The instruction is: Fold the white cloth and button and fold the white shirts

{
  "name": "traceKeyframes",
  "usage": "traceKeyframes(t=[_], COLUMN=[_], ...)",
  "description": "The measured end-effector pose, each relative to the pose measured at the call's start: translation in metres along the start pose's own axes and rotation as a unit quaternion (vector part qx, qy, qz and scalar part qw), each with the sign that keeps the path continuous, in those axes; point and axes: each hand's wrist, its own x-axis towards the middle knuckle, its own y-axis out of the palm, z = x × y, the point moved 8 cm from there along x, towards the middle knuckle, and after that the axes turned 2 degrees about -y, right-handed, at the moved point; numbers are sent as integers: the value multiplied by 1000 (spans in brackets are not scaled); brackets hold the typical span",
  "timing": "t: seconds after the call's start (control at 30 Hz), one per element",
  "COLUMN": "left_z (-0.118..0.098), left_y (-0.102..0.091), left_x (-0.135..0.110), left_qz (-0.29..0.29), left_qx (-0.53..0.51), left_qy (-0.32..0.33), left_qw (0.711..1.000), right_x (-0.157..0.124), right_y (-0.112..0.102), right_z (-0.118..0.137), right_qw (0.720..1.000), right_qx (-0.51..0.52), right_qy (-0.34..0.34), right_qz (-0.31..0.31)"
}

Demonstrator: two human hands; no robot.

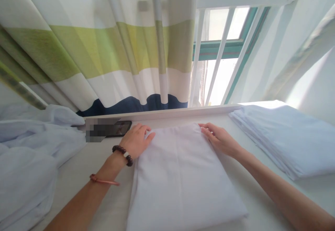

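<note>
A folded white cloth point(180, 175) lies flat on the white table point(78, 175) in front of me. My left hand point(136, 141) rests on its far left corner, fingers stretched out flat. My right hand point(220, 138) presses the far right corner, its fingers also extended and together. Neither hand grips anything. A dark bead bracelet and a thin pink band sit on my left wrist.
A stack of folded white cloths point(285, 136) lies at the right. Loose crumpled white fabric point(28, 154) is heaped at the left. A dark phone point(115, 129) lies by the table's far edge. Striped curtains point(104, 49) and a barred window point(222, 49) stand behind.
</note>
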Motion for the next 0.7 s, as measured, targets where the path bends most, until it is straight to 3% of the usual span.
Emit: traceKeyframes(t=[0.13,0.27,0.47,0.57,0.7], left_z=[5,3,11,15,18], left_y=[6,6,-2,0,12], left_x=[1,6,8,7,8], left_qz=[31,39,44,14,-22], left_qx=[-83,-178,-226,-214,-196], left_qy=[-15,-4,-48,-49,-42], left_qw=[996,983,972,975,979], right_x=[4,6,0,0,3], right_y=[1,4,10,10,14], right_z=[-11,-4,-9,-9,-7], right_qw=[998,997,969,977,998], right_qx=[60,72,245,212,54], right_qy=[23,-40,3,-7,-38], right_qz=[-16,-8,40,25,6])
